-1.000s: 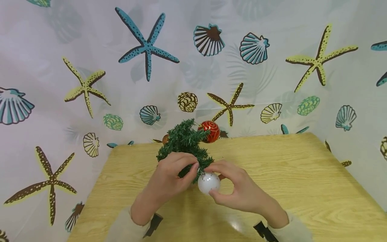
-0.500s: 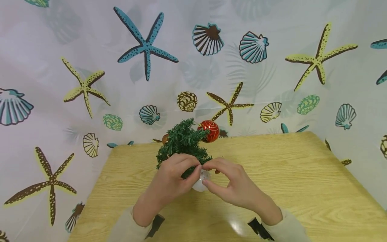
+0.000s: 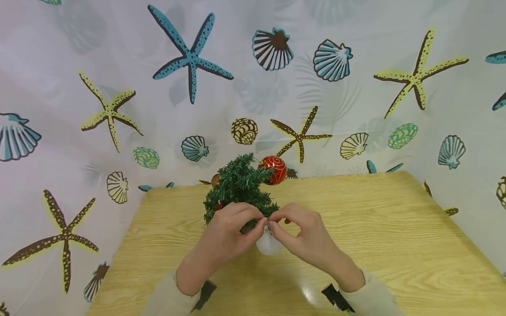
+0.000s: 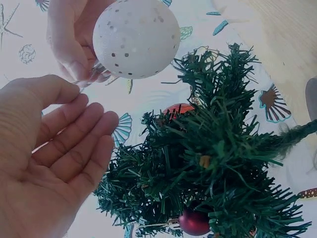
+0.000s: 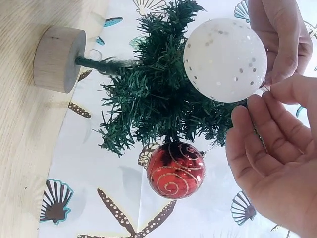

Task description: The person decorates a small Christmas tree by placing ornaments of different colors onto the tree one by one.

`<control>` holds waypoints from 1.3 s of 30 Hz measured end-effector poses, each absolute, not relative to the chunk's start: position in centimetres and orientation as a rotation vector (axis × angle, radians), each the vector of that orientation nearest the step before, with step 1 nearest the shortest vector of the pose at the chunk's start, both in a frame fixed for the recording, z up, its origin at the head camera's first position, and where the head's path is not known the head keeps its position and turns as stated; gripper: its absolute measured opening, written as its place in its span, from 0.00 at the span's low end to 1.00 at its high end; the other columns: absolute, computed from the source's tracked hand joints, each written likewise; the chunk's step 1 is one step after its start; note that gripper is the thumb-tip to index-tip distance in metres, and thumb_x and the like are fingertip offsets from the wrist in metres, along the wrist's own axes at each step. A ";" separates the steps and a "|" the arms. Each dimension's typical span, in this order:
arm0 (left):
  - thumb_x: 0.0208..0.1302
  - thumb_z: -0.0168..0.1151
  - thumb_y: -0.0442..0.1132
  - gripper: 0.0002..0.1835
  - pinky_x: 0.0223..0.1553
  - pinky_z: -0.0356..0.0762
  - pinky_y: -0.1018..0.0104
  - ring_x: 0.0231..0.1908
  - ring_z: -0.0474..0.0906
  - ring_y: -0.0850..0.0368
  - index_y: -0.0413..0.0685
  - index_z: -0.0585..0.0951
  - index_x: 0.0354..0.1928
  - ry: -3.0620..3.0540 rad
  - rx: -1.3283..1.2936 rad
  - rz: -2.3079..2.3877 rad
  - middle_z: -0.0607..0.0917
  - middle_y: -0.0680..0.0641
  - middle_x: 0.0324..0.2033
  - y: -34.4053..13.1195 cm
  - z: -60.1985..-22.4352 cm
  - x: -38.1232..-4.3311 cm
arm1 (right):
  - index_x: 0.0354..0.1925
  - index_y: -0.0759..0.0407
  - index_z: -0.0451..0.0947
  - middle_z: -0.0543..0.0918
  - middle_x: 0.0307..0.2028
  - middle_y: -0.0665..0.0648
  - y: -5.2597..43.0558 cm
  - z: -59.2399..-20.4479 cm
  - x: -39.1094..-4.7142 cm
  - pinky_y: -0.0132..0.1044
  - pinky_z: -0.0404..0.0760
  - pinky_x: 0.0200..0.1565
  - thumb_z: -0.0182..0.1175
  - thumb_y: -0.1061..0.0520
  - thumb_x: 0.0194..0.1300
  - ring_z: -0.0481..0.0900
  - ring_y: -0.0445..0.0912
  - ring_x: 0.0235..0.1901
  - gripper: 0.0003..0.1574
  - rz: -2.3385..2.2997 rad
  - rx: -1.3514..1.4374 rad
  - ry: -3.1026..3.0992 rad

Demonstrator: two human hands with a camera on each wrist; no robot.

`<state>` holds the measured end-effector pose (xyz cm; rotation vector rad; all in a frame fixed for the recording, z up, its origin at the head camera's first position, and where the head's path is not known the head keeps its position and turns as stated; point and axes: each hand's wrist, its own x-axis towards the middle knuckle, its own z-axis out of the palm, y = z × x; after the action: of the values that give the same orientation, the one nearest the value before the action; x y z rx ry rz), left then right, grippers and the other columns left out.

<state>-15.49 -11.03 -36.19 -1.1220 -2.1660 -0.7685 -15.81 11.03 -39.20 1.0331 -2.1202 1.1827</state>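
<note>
A white Christmas bauble with silvery specks hangs below my fingertips at the front of a small artificial Christmas tree. My left hand pinches the hanging string at the bauble's top between thumb and index finger. Right beside it, my right hand pinches the same spot, its fingertips meeting the left ones. In the left wrist view the bauble's silver cap shows between the two hands. The string itself is mostly hidden by the fingers.
A red bauble with gold swirls hangs on the tree's far right side. A dark red bauble and a brownish one hang on its left. The tree has a round wooden base. A shell-print curtain backs the wooden table.
My right hand has shifted from holding the white bauble's side to pinching at its top, beside the left fingertips. The bauble now hangs beneath both hands; the left hand has barely moved.
</note>
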 end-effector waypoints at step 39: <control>0.67 0.70 0.36 0.04 0.12 0.51 0.77 0.09 0.58 0.70 0.46 0.91 0.35 -2.369 -0.571 -0.589 0.76 0.56 0.10 -9.5 -37.7 -16.7 | 0.38 0.61 0.88 0.90 0.35 0.56 8.6 -40.2 -19.3 0.42 0.87 0.40 0.65 0.65 0.69 0.88 0.47 0.36 0.05 1.130 0.758 -2.264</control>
<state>-16.66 -9.50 -37.69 -0.5709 -2.3695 -0.5894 -19.32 8.55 -40.25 0.7580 -2.2641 1.1296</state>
